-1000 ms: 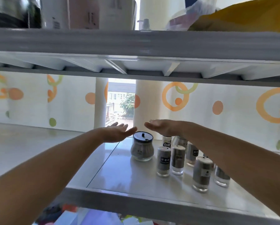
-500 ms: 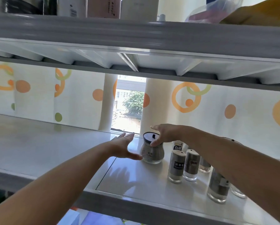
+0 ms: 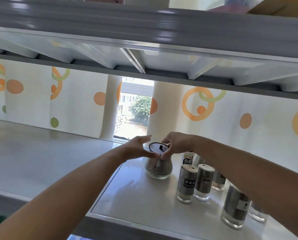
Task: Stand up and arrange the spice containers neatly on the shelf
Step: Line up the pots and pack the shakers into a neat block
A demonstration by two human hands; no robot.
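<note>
The round-bellied glass spice jar with a grey label and a black lid [image 3: 158,166] stands upright on the glossy white shelf [image 3: 136,196], at the left end of the group of containers. It is approached from both sides. The right hand [image 3: 176,143] is curled over the lid, and its fingertips [image 3: 163,155] are pinched on the rim at the near side, so the jar seems to be gripped there from above. The left hand [image 3: 138,148] is half open, with the thumb under the rim at the left and the fingers spread behind the lid; whether the glass is really touched by it cannot be told. Probably the jar is steadied in this way because it is wide and smooth, and one hand alone could slip.

To the right, the tall cylindrical glass shakers with grey labels and pale tops [image 3: 195,183] are already upright, standing close together in a loose cluster, partly hidden under the right forearm. A small white bottle with black characters [image 3: 187,160] stands behind them, near the patterned curtain [image 3: 75,101]. It is judged that only the tidy placing of the jar beside the others is left.
</note>
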